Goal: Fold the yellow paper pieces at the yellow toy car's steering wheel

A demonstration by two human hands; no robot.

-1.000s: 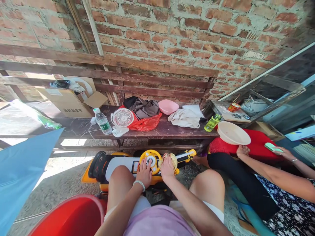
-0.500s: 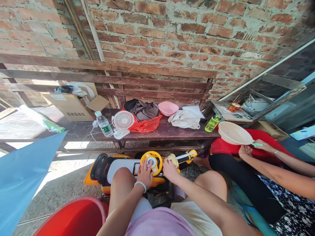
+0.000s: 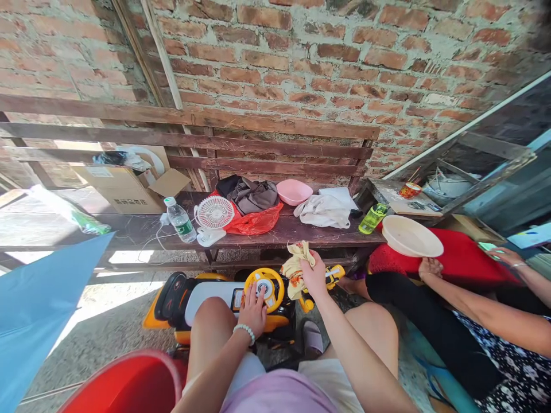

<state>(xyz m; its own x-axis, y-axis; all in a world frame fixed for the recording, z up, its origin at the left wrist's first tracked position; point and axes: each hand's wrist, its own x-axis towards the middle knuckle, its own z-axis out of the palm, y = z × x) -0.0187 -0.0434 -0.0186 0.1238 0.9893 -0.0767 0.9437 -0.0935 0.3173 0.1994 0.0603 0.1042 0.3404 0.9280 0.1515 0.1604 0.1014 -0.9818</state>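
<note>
A yellow and white ride-on toy car [image 3: 202, 298] stands on the ground between my knees. My left hand [image 3: 252, 310] rests on its yellow steering wheel [image 3: 264, 285], fingers laid over the rim. My right hand [image 3: 313, 274] is lifted just right of the wheel and is closed on a crumpled yellowish cloth [image 3: 295, 267], which hangs down beside the wheel.
A dark wooden bench [image 3: 301, 229] against the brick wall holds a small white fan [image 3: 214, 215], water bottle [image 3: 179, 217], red bag [image 3: 255, 219], pink bowl [image 3: 294, 191] and white cloth [image 3: 325, 209]. Another person's arms reach to a red stool [image 3: 456, 252] with a cream basin [image 3: 411, 236]. A red tub [image 3: 124, 384] sits lower left.
My right hand has lifted the cloth up off the toy car, and the cloth has unfolded and hangs loose. My left hand stays on the steering wheel.
</note>
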